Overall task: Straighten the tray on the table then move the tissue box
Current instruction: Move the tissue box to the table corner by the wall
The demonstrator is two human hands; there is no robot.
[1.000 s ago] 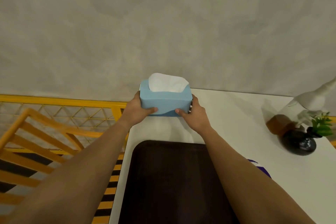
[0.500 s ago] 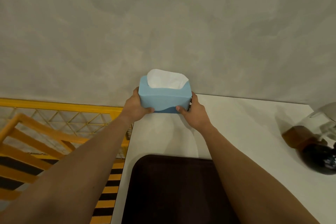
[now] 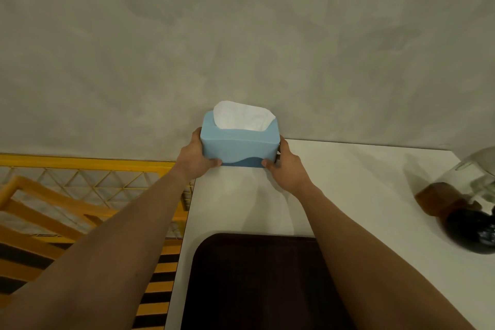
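Note:
A light blue tissue box (image 3: 238, 146) with a white tissue sticking out of its top is at the far left corner of the white table (image 3: 356, 195), close to the grey wall. My left hand (image 3: 194, 159) grips its left end and my right hand (image 3: 285, 169) grips its right end. Whether the box rests on the table or hovers just above it, I cannot tell. A dark brown tray (image 3: 254, 284) lies on the table near me, between my forearms, its far edge parallel to the wall.
A dark round vase (image 3: 471, 230) and a brown object (image 3: 439, 201) stand at the table's right side, partly cut off. Left of the table are a yellow railing (image 3: 80, 163) and black-and-yellow striped floor marking. The grey wall runs behind the table.
Both hands have carried the tissue box a little farther toward the wall and the table's far left corner. The view has shifted, pushing the vase toward the right edge.

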